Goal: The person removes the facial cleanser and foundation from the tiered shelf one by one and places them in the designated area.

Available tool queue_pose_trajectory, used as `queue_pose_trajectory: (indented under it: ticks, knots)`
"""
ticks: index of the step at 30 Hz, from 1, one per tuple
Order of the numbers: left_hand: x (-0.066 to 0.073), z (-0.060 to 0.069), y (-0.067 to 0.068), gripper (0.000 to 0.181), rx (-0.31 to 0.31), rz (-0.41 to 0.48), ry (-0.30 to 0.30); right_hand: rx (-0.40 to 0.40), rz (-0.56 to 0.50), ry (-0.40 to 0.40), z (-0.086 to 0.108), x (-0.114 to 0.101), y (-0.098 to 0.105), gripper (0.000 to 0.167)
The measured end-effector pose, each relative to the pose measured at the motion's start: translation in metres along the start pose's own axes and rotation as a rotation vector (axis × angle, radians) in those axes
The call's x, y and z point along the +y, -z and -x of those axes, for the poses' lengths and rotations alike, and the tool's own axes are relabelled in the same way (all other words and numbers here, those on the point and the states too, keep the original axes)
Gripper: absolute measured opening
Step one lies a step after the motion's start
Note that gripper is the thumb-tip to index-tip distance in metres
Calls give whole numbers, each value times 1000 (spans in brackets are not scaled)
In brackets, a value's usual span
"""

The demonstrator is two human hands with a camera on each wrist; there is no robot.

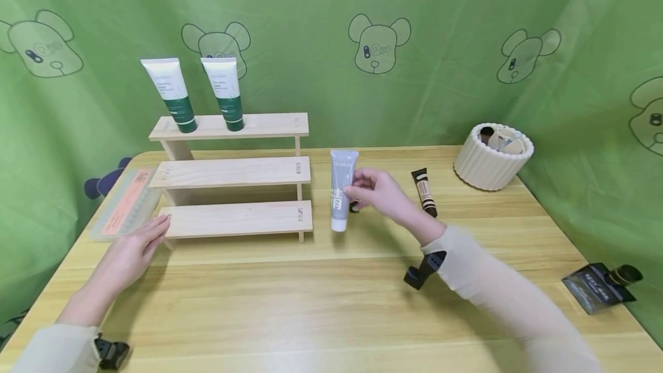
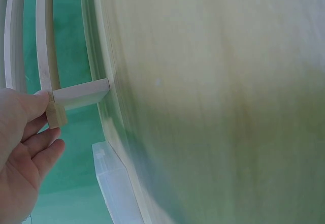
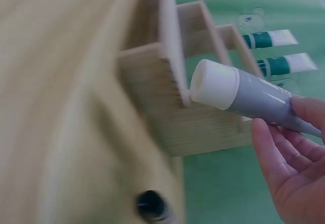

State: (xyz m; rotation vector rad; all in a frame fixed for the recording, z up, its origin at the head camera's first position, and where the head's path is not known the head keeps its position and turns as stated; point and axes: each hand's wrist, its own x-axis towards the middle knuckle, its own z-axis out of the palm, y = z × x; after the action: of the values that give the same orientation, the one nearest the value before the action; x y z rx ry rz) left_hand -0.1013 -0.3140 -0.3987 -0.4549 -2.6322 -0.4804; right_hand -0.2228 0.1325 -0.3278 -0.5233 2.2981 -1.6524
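My right hand [image 1: 380, 191] pinches a grey squeeze tube [image 1: 339, 177] between thumb and fingers, just right of a three-step wooden display shelf [image 1: 233, 220]. The tube is upright, its white cap [image 3: 216, 84] pointing down, and appears to be held above the table. At the shelf's left side, my left hand [image 1: 132, 249] grips the end of the lowest step, thumb on one face and fingers curled at the other in the left wrist view. Two white-and-green tubes [image 1: 173, 94] stand caps down on the top step; the lower two steps bear nothing.
A small dark tube [image 1: 425, 193] lies right of my right hand. Behind that hand, a black item [image 1: 354, 207] is mostly hidden. A ribbed white pot [image 1: 489, 160] holds brushes. A black-capped item [image 1: 601, 286] is near the right edge, and a translucent case [image 1: 124, 203] lies left of the shelf.
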Motion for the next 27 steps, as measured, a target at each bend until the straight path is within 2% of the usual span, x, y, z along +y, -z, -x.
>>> queue_pose_trajectory:
  ticks: [6,13,27]
  knots:
    - [0,0,-1,36,-7,0,3,-44,-5,-81,17,29,-3,37]
    - [0,-2,-1,36,-4,6,1,-71,-33,-182,33,54,-7,38]
    - [0,0,0,36,13,10,-20,-154,-111,-301,48,78,-10,39]
